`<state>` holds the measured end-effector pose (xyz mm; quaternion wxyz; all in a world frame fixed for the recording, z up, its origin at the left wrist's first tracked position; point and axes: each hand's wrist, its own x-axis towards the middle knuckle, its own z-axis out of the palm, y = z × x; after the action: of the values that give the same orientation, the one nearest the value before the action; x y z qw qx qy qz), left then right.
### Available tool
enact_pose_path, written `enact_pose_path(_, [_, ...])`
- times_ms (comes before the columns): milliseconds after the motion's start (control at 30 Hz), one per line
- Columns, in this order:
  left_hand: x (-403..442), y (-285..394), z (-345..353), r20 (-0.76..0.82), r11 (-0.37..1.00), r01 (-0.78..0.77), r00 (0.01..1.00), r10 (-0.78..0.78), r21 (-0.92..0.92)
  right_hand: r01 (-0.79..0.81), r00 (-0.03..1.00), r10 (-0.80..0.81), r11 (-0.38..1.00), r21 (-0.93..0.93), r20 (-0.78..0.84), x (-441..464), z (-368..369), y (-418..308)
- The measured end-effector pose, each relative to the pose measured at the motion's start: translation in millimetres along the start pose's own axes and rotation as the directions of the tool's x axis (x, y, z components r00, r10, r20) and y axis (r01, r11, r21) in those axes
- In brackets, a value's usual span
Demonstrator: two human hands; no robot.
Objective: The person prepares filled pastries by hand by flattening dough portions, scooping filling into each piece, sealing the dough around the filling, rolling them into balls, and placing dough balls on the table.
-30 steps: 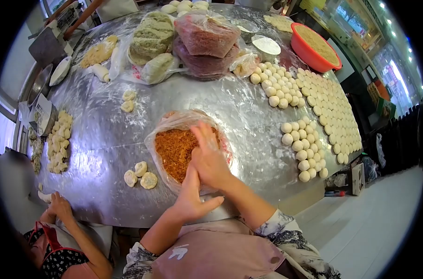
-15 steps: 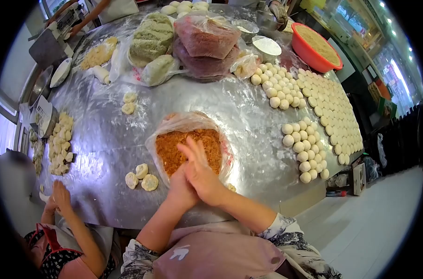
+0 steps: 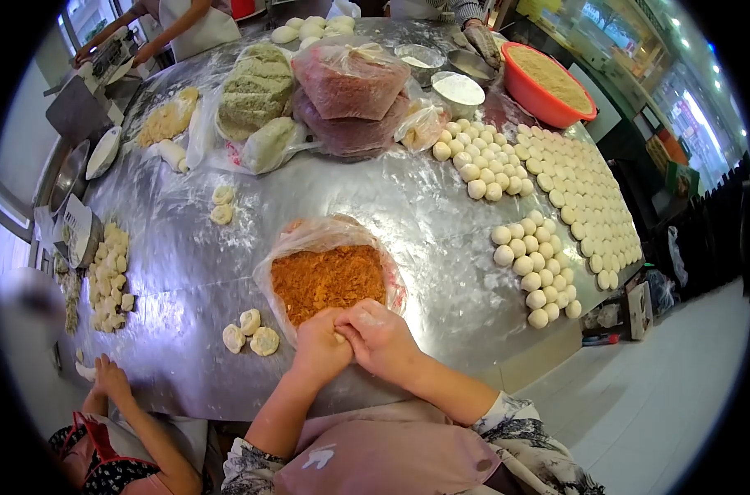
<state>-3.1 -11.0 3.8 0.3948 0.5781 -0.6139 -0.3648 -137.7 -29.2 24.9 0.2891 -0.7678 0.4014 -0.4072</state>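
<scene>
My left hand (image 3: 319,345) and my right hand (image 3: 380,338) meet at the near edge of an open plastic bag (image 3: 268,266) of orange-brown crumbly filling (image 3: 329,279). Both are closed, fingers curled together around a small piece of dough (image 3: 339,337), of which only a pale bit shows between them. Left of the bag lie three small dough pieces (image 3: 249,332), one with filling showing through. Two more dough pieces (image 3: 222,205) rest farther back on the metal table (image 3: 185,280).
Rows of dough balls (image 3: 536,268) and flattened discs (image 3: 585,198) cover the right side. Bags of pink filling (image 3: 350,87) and green filling (image 3: 255,91), plus a red basin (image 3: 540,103), stand behind. At left, a co-worker's hands (image 3: 109,379) work near dough lumps (image 3: 109,276).
My palms were pressed together over the filling with fingers extended; they have drawn back toward me and the fingers have curled around the dough. The view has shifted slightly.
</scene>
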Motion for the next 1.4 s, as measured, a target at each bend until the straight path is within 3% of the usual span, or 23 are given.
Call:
enact_pose_path(133, [-5, 14, -16, 0.277, 0.979, 0.125, 0.946, -0.166, 0.160, -0.117, 0.964, 0.102, 0.992, -0.047, -0.246, -1, -18, 19])
enact_pose_path(167, [-9, 6, -19, 0.273, 0.974, 0.203, 0.936, -0.223, 0.101, -0.164, 0.941, 0.139, 0.985, -0.056, -0.309, -1, -31, 24])
enact_pose_path(200, [-9, -4, -20, 0.232, 0.968, 0.233, 0.951, -0.206, -0.097, -0.212, 0.912, 0.174, 0.975, -0.063, -0.372, -2, -44, 29])
enact_pose_path(267, [-7, -20, -22, 0.148, 0.845, 0.246, 0.969, -0.199, -0.475, -0.235, 0.908, 0.159, 0.959, -0.158, -0.387, -23, -53, 48])
enact_pose_path(300, [-1, 2, -21, 0.024, 0.750, 0.227, 0.962, -0.272, -0.621, -0.245, 0.908, 0.150, 0.947, -0.207, -0.391, -34, -52, 56])
enact_pose_path(433, [6, -13, -26, -0.007, 0.617, 0.255, 0.921, -0.389, -0.744, -0.217, 0.921, 0.069, 0.909, -0.357, -0.384, -64, -40, 64])
enact_pose_path(533, [3, -15, -24, 0.133, 0.342, 0.223, 0.955, -0.267, -0.913, -0.149, 0.953, 0.000, 0.872, -0.467, -0.303, -74, -36, 65])
enact_pose_path(633, [5, 1, -21, 0.166, 0.291, 0.278, 0.920, -0.356, -0.915, -0.072, 0.991, 0.010, 0.876, -0.477, -0.130, -92, -16, 68])
enact_pose_path(733, [6, 7, -21, 0.176, 0.250, 0.263, 0.931, -0.321, -0.932, -0.055, 0.977, -0.054, 0.869, -0.492, -0.206, -96, -7, 65])
enact_pose_path(833, [9, 12, -21, 0.153, 0.267, 0.257, 0.923, -0.354, -0.929, -0.090, 0.992, 0.053, 0.931, -0.355, -0.111, -91, -19, 70])
enact_pose_path(967, [16, 25, -28, 0.050, 0.302, 0.219, 0.876, -0.479, -0.928, -0.267, 0.932, 0.196, 0.940, -0.211, -0.304, -77, -45, 57])
enact_pose_path(1067, [23, 28, -29, 0.012, 0.284, 0.170, 0.874, -0.486, -0.944, -0.289, 0.902, 0.237, 0.953, -0.096, -0.361, -47, -57, 24])
enact_pose_path(1133, [25, 22, -29, 0.046, 0.199, 0.143, 0.904, -0.425, -0.970, -0.199, 0.930, 0.158, 0.975, -0.093, -0.332, -26, -50, 6])
enact_pose_path(1167, [26, 25, -28, 0.019, 0.222, 0.122, 0.910, -0.415, -0.967, -0.150, 0.942, 0.116, 0.985, -0.085, -0.315, -20, -45, 0])
enact_pose_path(1300, [29, 31, -35, -0.042, 0.189, 0.048, 0.893, -0.448, -0.981, -0.171, 0.938, 0.135, 0.981, -0.087, -0.319, -15, -39, -8])
enact_pose_path(1400, [34, 21, -30, -0.090, 0.204, 0.003, 0.891, -0.444, -0.979, -0.180, 0.925, 0.225, 0.969, 0.169, -0.306, -7, -30, -11])
